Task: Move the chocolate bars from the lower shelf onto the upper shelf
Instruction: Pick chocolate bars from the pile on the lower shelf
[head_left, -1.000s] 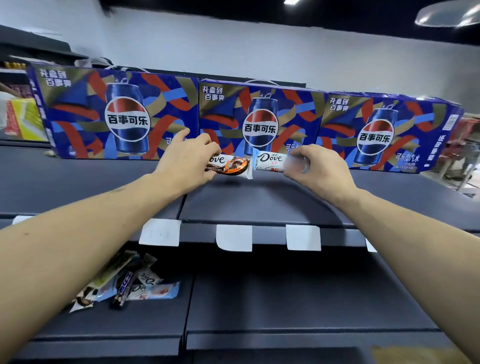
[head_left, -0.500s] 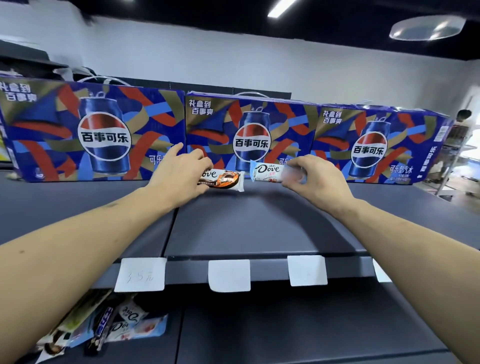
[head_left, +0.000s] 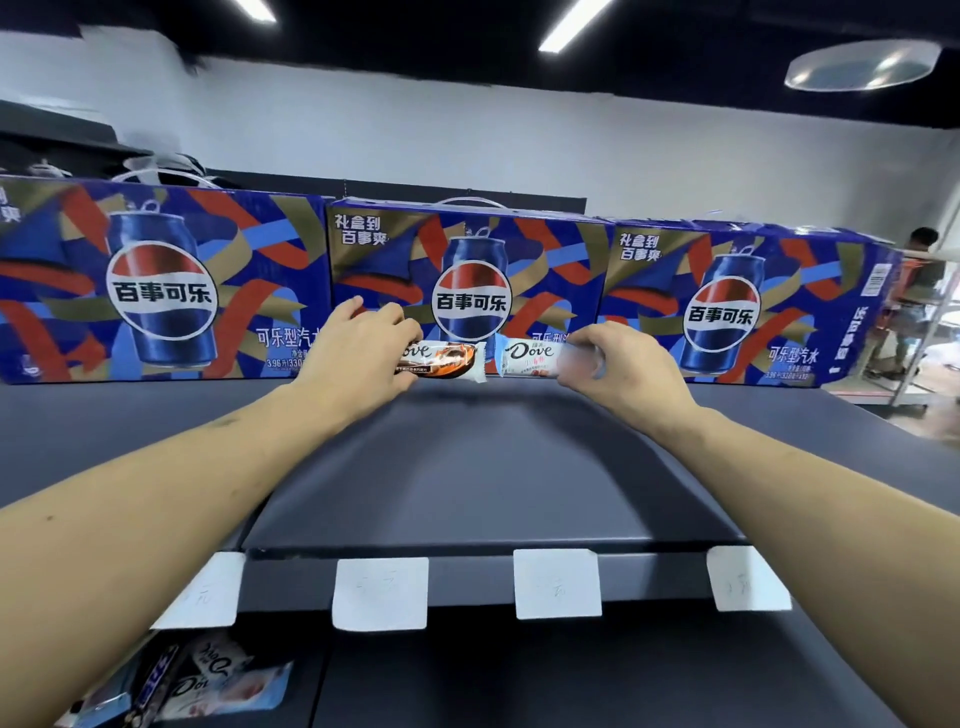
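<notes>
Left hand (head_left: 358, 348) and right hand (head_left: 618, 364) each pinch a Dove bar, brown one (head_left: 447, 358) and white one (head_left: 530, 356), now lowered onto the upper shelf (head_left: 467, 467) just before the middle Pepsi box (head_left: 467, 280), more bars (head_left: 208, 686) left below.

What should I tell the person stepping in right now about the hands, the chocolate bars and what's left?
Left hand: grips the brown-and-orange wrapped Dove chocolate bar by its left end, at the back of the dark grey upper shelf.
Right hand: grips the white wrapped Dove chocolate bar by its right end, beside the first.
Both bars sit low, just in front of the middle blue Pepsi carton; whether they touch the shelf I cannot tell.
Left: release both, then bring up the pile of wrapped chocolate bars on the lower shelf, bottom left.
</notes>
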